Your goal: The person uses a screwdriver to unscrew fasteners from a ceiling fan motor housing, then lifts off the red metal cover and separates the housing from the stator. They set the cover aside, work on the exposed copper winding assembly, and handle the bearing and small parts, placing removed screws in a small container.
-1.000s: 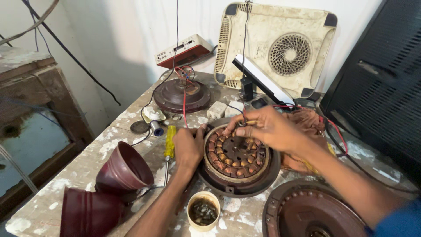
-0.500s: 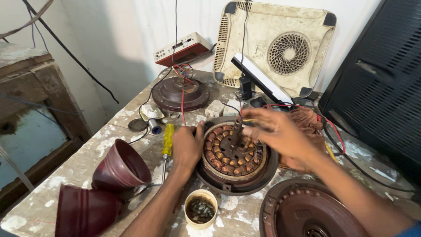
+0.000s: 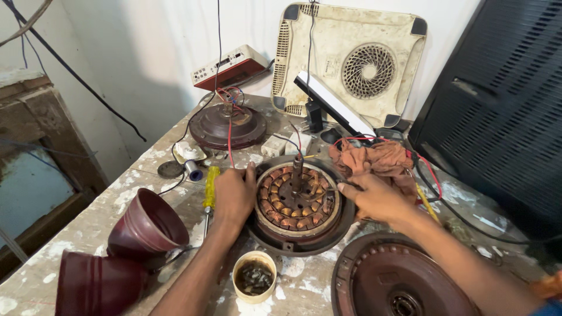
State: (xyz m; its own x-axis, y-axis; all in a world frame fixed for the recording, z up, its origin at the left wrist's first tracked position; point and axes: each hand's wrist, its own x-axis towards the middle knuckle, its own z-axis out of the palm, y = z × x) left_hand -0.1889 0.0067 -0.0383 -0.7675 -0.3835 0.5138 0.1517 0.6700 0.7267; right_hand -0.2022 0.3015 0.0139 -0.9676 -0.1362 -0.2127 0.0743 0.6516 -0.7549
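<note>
A round fan motor (image 3: pixel 298 202) with copper windings and an upright shaft lies in its dark lower cover at the middle of the table. My left hand (image 3: pixel 234 196) grips the left rim of the motor, thumb up along the edge. On the opposite rim rests my right hand (image 3: pixel 377 198), its fingers curled onto the edge. A yellow-handled screwdriver (image 3: pixel 209 188) lies just left of my left hand. A small cup of screws (image 3: pixel 254 276) stands in front of the motor.
Two maroon canopy cups (image 3: pixel 146 225) lie at the front left and a dark motor cover (image 3: pixel 398 284) at the front right. Behind are a second motor (image 3: pixel 227 126) with wires, an orange rag (image 3: pixel 377 158), a cream appliance (image 3: pixel 351 64) against the wall and a black grille (image 3: pixel 503 105).
My right hand has left the shaft over the windings and moved right onto the motor's rim. My left hand has stayed on the left rim.
</note>
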